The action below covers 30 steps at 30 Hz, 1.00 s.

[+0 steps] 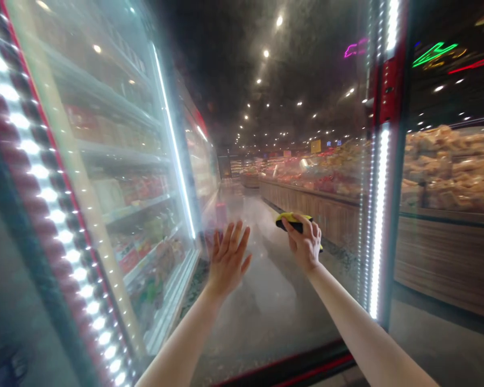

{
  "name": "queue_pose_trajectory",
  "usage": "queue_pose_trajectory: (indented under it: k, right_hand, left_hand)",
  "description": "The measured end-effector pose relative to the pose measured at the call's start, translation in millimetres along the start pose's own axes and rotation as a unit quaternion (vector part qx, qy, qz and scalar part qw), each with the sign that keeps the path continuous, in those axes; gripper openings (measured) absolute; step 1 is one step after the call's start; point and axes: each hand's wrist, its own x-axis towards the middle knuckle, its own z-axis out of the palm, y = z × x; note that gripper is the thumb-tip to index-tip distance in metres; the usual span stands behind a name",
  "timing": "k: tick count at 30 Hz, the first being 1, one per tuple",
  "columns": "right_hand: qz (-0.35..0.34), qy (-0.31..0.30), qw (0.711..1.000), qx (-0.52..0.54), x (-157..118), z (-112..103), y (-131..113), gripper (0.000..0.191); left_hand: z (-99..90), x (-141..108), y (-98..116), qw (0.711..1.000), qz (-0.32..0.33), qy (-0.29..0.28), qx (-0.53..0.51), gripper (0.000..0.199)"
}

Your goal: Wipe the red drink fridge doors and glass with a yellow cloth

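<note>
A fogged glass door point(262, 290) in a red and black frame stands before me, with light strips along its edge. My left hand point(229, 252) is spread flat against the pane, fingers apart, holding nothing. To its right, my right hand point(306, 242) grips a small yellow and black hand-held pad point(292, 221) at the glass. The pad's exact kind does not show, and my fingers cover part of it.
Lit cooler shelves point(145, 209) with packaged goods stand on the left, behind another light strip. Through the glass a shiny aisle floor point(246, 207) runs back. Wood-panelled bins point(447, 258) heaped with produce line the right side.
</note>
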Motion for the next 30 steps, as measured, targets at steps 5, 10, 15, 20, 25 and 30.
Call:
queue_pose_trajectory:
  k: [5,10,15,20,25,30]
  right_hand:
    - [0.086,0.053,0.995,-0.024,46.0,15.9,-53.8,0.044]
    - [0.0,-0.042,0.999,-0.031,39.6,21.5,-114.6,0.051]
    - [-0.105,-0.088,0.99,-0.018,0.7,5.9,-84.8,0.053]
    - [0.02,0.003,1.0,-0.002,24.3,11.3,-88.6,0.041]
    - [0.085,0.018,0.996,0.018,52.4,32.0,-180.2,0.044]
    - [-0.066,-0.074,0.994,0.036,25.8,28.1,-204.7,0.05]
  left_hand:
    - [-10.3,-9.5,-19.8,1.0,-0.011,0.017,0.009,0.081]
    - [-20.6,-27.1,-37.3,0.999,-0.04,0.03,0.02,0.085]
    - [-26.2,-47.0,-49.6,0.998,-0.057,0.023,0.027,0.084]
    - [-37.2,-60.1,-70.3,0.998,-0.059,0.012,0.028,0.088]
    - [-51.1,-75.5,-94.9,0.995,-0.081,0.039,0.052,0.087]
    - [-60.9,-99.9,-115.2,0.992,-0.094,0.054,0.057,0.083]
